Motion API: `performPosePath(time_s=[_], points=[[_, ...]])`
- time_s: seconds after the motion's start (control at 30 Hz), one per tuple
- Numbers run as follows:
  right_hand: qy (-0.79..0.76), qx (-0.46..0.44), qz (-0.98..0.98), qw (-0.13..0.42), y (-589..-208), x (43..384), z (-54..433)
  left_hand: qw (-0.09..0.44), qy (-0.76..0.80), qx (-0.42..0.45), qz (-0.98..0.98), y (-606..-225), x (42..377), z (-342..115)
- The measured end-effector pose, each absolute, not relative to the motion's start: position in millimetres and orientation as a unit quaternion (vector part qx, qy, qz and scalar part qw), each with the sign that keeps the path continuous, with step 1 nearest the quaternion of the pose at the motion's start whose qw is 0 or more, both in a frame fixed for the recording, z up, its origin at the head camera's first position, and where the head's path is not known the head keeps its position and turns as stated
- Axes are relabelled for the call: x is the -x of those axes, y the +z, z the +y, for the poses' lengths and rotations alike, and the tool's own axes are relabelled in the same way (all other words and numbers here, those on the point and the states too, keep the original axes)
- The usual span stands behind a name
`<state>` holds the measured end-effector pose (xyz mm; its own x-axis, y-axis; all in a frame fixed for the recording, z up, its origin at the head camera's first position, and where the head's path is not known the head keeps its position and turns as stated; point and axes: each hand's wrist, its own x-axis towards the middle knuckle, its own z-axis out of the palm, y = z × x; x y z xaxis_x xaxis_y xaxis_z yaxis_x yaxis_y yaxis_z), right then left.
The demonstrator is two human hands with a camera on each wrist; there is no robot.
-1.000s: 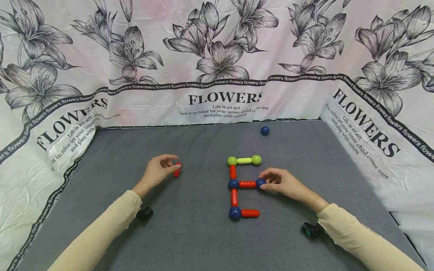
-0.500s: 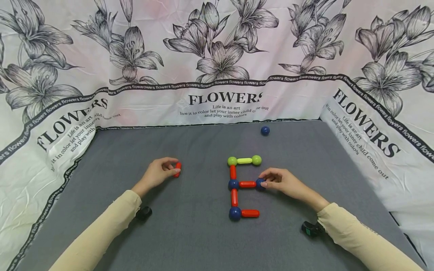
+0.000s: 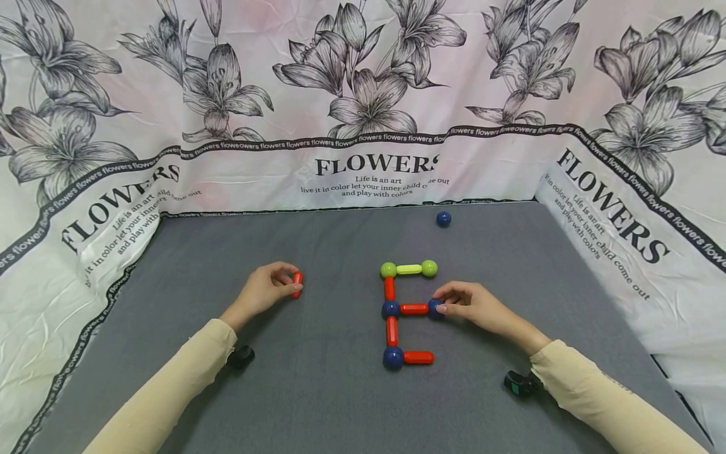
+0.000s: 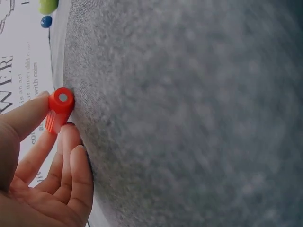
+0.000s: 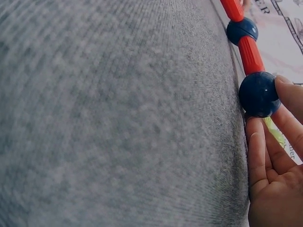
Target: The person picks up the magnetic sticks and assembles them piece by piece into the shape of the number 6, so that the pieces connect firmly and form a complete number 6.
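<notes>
Between thumb and fingers, my left hand (image 3: 265, 287) pinches a red magnetic rod (image 3: 297, 285) on the left half of the table; its round metal end (image 4: 63, 97) faces the left wrist camera. My right hand (image 3: 475, 307) pinches a dark blue ball (image 3: 435, 307), which touches the right end of a red rod (image 3: 414, 308). That rod joins a blue ball (image 3: 391, 308) in the middle of an E-like figure. Along its top, a light green rod (image 3: 409, 269) links two green balls. At the bottom, a red rod (image 3: 418, 357) reaches right from a blue ball (image 3: 393, 357).
A loose blue ball (image 3: 443, 219) lies near the back edge of the grey table (image 3: 340, 403). White flower-printed cloth (image 3: 238, 176) stands along the back and sides. A black wrist camera (image 3: 520, 384) sits below the right forearm, another (image 3: 241, 357) by the left.
The left hand has shifted slightly, and its thumb now sits lower on the red rod. My right hand and the figure have stayed put.
</notes>
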<state>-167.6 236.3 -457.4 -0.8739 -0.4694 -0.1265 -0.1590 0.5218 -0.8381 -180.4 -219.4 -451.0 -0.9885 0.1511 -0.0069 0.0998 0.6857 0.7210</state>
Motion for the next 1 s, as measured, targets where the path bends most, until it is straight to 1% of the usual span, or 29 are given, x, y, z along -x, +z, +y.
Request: performPosePath(time_s=[0.4, 0.7, 1.0], points=[[-0.458, 0.189, 0.853, 0.167, -459.4, 167.2, 237.2, 0.027, 0.402, -0.073, 0.913, -449.3, 176.2, -208.7], [-0.455, 0.183, 0.855, 0.167, -458.3, 167.1, 237.2, 0.036, 0.427, -0.076, 0.900, -445.0, 173.6, -198.3], [-0.456, 0.181, 0.855, 0.169, -459.1, 167.2, 237.3, 0.056, 0.446, -0.080, 0.890, -442.9, 170.4, -182.1]])
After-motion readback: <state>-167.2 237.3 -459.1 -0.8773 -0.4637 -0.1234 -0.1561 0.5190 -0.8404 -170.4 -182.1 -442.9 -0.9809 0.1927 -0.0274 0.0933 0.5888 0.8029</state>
